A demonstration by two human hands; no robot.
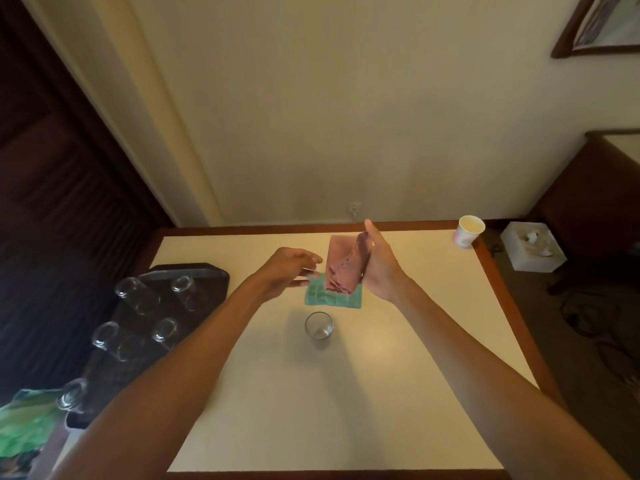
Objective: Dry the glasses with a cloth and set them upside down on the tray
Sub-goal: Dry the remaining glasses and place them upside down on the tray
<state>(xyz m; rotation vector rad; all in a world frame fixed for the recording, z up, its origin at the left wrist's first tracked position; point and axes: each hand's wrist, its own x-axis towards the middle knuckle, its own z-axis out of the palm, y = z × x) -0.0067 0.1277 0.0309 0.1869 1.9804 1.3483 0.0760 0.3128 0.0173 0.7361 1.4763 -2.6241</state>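
Note:
My right hand (379, 268) grips a pink cloth (346, 271) and holds it lifted above the table. Under it a teal cloth (332, 298) lies flat, and another pink cloth (341, 245) lies behind that. My left hand (291, 271) reaches toward the teal cloth's left corner with relaxed fingers that touch its edge. One clear glass (319, 325) stands upright on the table just in front of the cloths. On the left a dark tray (204, 273) carries several clear glasses (138, 296).
The cream table (398, 375) has a brown wooden rim. A paper cup (468, 231) stands at its far right corner. A white tissue box (533, 245) sits on the floor to the right. A green bag (27, 424) lies at the near left.

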